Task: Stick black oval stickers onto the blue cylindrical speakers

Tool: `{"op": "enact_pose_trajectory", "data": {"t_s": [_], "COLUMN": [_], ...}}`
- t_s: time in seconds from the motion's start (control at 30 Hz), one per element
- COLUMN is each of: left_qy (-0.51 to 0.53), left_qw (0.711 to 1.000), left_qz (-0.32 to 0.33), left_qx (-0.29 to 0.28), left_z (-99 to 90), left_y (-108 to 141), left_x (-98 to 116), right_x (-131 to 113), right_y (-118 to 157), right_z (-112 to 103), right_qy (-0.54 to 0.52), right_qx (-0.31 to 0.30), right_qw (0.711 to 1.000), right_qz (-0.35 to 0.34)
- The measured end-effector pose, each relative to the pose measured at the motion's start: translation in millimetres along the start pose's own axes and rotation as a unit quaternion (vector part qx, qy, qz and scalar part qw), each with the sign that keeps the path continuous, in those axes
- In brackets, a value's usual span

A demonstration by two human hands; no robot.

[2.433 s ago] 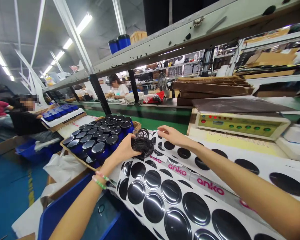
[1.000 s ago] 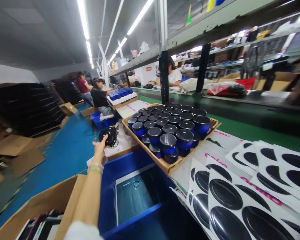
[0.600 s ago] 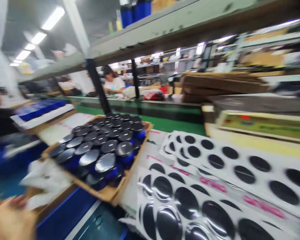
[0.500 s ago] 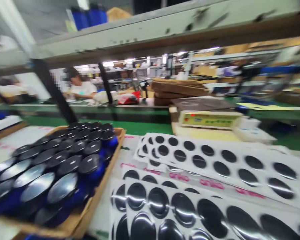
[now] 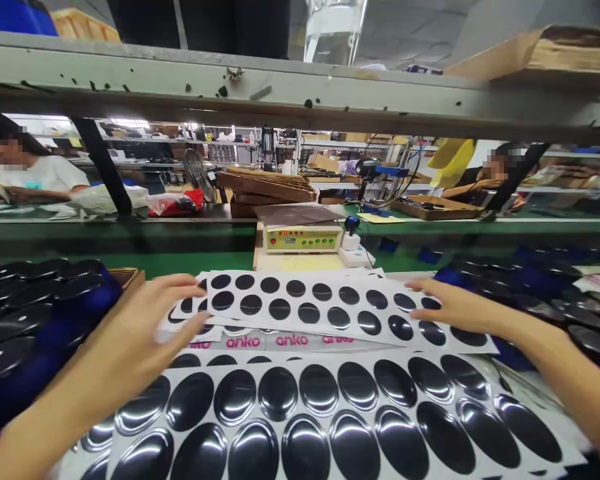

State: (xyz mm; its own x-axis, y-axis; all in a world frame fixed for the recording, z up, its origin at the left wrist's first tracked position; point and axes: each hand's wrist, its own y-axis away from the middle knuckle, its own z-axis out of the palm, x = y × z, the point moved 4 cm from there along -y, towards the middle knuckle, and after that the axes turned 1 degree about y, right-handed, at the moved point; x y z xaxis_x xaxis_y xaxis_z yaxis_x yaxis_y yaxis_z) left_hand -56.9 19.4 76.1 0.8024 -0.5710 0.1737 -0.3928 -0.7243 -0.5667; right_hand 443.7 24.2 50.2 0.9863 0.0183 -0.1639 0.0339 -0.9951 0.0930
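White sheets with rows of round black stickers [image 5: 289, 309] lie across the middle of the bench. My left hand [image 5: 155, 327] reaches over their left end, thumb and fingers apart. At the right side of the same sheets is my right hand [image 5: 445, 303], its fingers spread with a gap to the thumb. Whether either hand touches the paper I cannot tell. Closer to me lies another stack of sheets with larger black ovals [image 5: 305, 450]. Between the two stacks shows a plastic sheet with pink "anko" print [image 5: 267, 341].
Dark blue, black-topped round items [image 5: 25, 320] crowd a carton at the left; similar ones [image 5: 545, 307] stand at the right. Behind the sheets sits a control box [image 5: 303, 239] with buttons. A shelf beam [image 5: 280, 93] crosses above. Two people sit beyond the green bench.
My view has swung to the right, bringing the sheets to the centre. Both my hands have come into view over the sticker sheets.
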Motion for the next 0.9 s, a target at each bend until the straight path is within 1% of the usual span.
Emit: {"op": "enact_pose_trajectory", "data": {"t_s": [0.03,0.07,0.1,0.13,0.2,0.27,0.33,0.4,0.43,0.53,0.63,0.7,0.77,0.83,0.9], "left_qy": [0.011,0.016,0.016,0.012,-0.003,-0.02,-0.033,-0.048,-0.056,-0.08,-0.082,-0.073,-0.075,-0.096,-0.126], "left_qw": [0.999,0.994,0.985,0.978,0.965,0.947,0.926,0.911,0.907,0.903,0.897,0.897,0.904,0.916,0.928], "left_qz": [0.018,0.018,-0.001,-0.01,-0.03,-0.054,-0.07,-0.075,-0.076,-0.082,-0.082,-0.065,-0.041,-0.017,0.002], "left_qx": [-0.049,-0.107,-0.174,-0.21,-0.261,-0.317,-0.369,-0.403,-0.411,-0.415,-0.426,-0.431,-0.419,-0.388,-0.352], "left_z": [21.5,45.8,71.4,93.8,130.0,153.0,163.2,164.6,163.4,157.6,150.0,141.9,129.9,114.5,97.6], "left_y": [-18,-37,-56,-73,-103,-119,-122,-119,-117,-117,-127,-133,-135,-129,-114], "left_x": [11,16,16,12,-3,-20,-34,-41,-43,-46,-43,-35,-22,-5,13], "right_x": [8,13,16,17,13,5,-5,-13,-16,-26,-36,-43,-50,-58,-67], "right_y": [-5,-10,-16,-23,-41,-62,-81,-97,-103,-116,-124,-130,-135,-135,-127], "right_z": [9,17,24,29,36,42,48,54,56,57,50,45,40,34,26], "right_qy": [-0.002,-0.005,-0.008,-0.012,-0.017,-0.019,-0.02,-0.018,-0.017,-0.007,0.008,0.018,0.027,0.034,0.039], "right_qx": [-0.008,-0.012,-0.011,-0.006,0.012,0.017,0.001,-0.021,-0.031,-0.05,-0.071,-0.09,-0.103,-0.099,-0.072], "right_qw": [1.0,0.999,0.999,0.998,0.997,0.995,0.992,0.99,0.989,0.986,0.983,0.979,0.976,0.975,0.976], "right_qz": [-0.016,-0.031,-0.044,-0.056,-0.078,-0.101,-0.124,-0.141,-0.146,-0.157,-0.17,-0.18,-0.189,-0.194,-0.201]}}
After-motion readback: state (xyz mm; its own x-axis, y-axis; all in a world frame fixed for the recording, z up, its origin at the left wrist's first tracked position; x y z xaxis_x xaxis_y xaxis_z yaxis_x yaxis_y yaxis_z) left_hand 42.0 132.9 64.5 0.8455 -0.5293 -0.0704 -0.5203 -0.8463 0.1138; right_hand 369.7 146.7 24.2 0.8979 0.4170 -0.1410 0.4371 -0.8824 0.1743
